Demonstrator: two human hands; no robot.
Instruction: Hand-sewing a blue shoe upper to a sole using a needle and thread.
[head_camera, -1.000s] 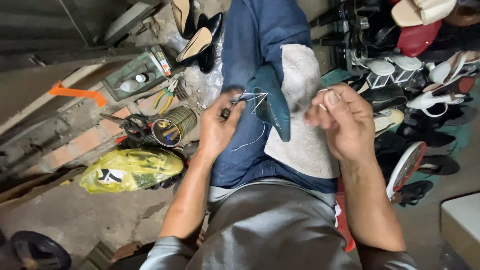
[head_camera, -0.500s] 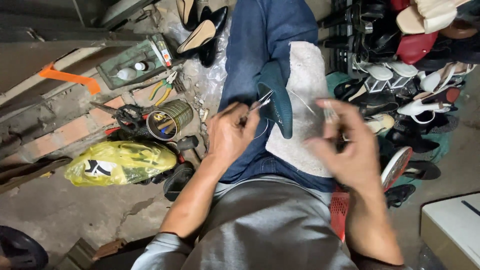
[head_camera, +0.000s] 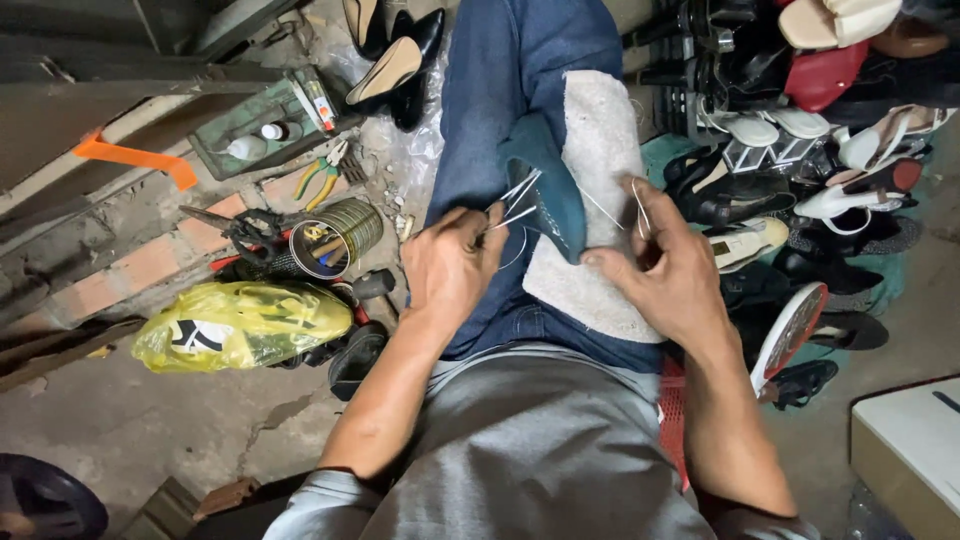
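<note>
The left hand (head_camera: 452, 268) is pinched shut on a thin tool (head_camera: 510, 200), perhaps a needle or awl, its tip at the edge of a teal shoe (head_camera: 548, 190). Pale thread (head_camera: 600, 208) runs from the shoe across to the right hand (head_camera: 668, 262), whose fingers are closed on a loop of it, just right of the shoe. The shoe lies on a grey-white cloth (head_camera: 598, 150) spread over the person's lap, on blue jeans (head_camera: 500, 70), between the two hands.

Left of the left hand, on the floor (head_camera: 130, 430), a tin can (head_camera: 335, 235) lies on its side with tools in it, scissors (head_camera: 235, 228) touching it. Beyond are pliers (head_camera: 322, 172) with green and yellow grips and a green tray (head_camera: 262, 125) holding small bottles. A yellow plastic bag (head_camera: 240, 322) lies near the left forearm. Black and beige heels (head_camera: 395, 55) stand at the top. Right of the right hand, many shoes and sandals (head_camera: 800, 170) are piled together. A white box (head_camera: 905, 450) sits at the lower right.
</note>
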